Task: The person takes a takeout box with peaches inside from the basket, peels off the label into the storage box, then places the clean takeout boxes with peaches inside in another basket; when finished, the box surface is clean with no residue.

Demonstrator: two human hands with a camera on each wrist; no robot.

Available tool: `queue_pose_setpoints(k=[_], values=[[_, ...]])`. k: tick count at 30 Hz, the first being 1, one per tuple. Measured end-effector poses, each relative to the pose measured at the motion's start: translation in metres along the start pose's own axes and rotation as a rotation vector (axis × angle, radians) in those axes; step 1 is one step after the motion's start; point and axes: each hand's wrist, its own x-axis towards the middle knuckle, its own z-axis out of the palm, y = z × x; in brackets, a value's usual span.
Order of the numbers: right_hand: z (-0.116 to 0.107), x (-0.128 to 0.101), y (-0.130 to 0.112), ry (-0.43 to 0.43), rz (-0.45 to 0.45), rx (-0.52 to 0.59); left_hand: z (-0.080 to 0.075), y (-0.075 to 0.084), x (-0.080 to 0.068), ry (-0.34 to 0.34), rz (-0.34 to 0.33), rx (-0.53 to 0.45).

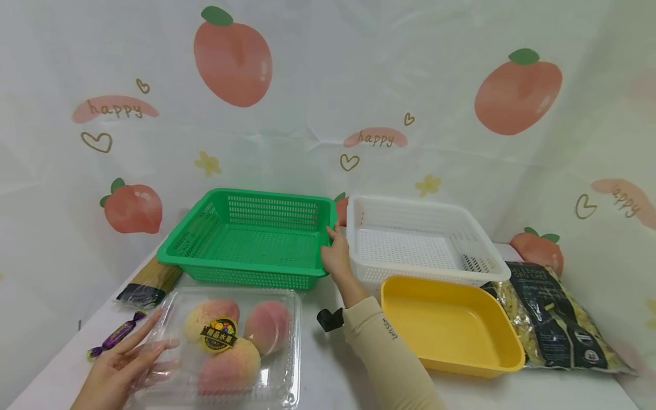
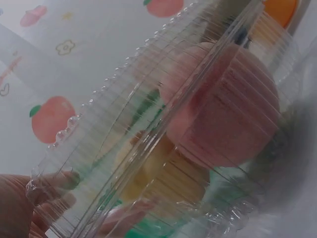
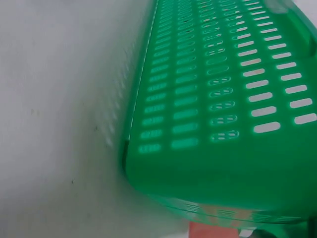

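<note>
A clear plastic clamshell box (image 1: 279, 370) with several pink-and-yellow peaches (image 1: 230, 367) and a round black label is at the front left. My left hand (image 1: 120, 361) grips its left edge, some fingers showing through the plastic. The left wrist view shows the box wall (image 2: 163, 114) close up, with the hand (image 2: 29, 203) at its corner. Behind the box stands a green perforated basket (image 1: 246, 273). My right hand (image 1: 337, 256) holds that basket's right rim. In the right wrist view the basket's perforated side (image 3: 223, 168) fills much of the picture and hides most of the hand.
A white perforated basket (image 1: 425, 273) stands right of the green one, with a yellow tub (image 1: 451, 330) before it. Farther right lies a bag of pasta (image 1: 558, 319). A bundle of dry noodles (image 1: 151, 282) and a purple-wrapped candy (image 1: 117, 336) lie on the left. A printed cloth (image 1: 307, 85) hangs behind.
</note>
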Motion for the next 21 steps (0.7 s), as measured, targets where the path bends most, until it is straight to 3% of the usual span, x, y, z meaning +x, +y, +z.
queue_pose_setpoints(k=[4, 11, 17, 21], values=[[-0.003, 0.0, -0.004, -0.033, -0.012, -0.064, 0.002, -0.003, 0.002, 0.005, -0.007, -0.038], [-0.016, -0.011, -0.02, -0.169, -0.021, -0.151, 0.019, 0.002, 0.009, 0.092, -0.186, 0.048], [-0.038, -0.028, -0.044, -0.34, -0.09, -0.277, 0.038, 0.004, 0.016, 0.082, -0.174, 0.01], [-0.054, -0.037, -0.052, -0.431, -0.169, -0.35, 0.052, 0.004, 0.019, 0.104, -0.203, 0.016]])
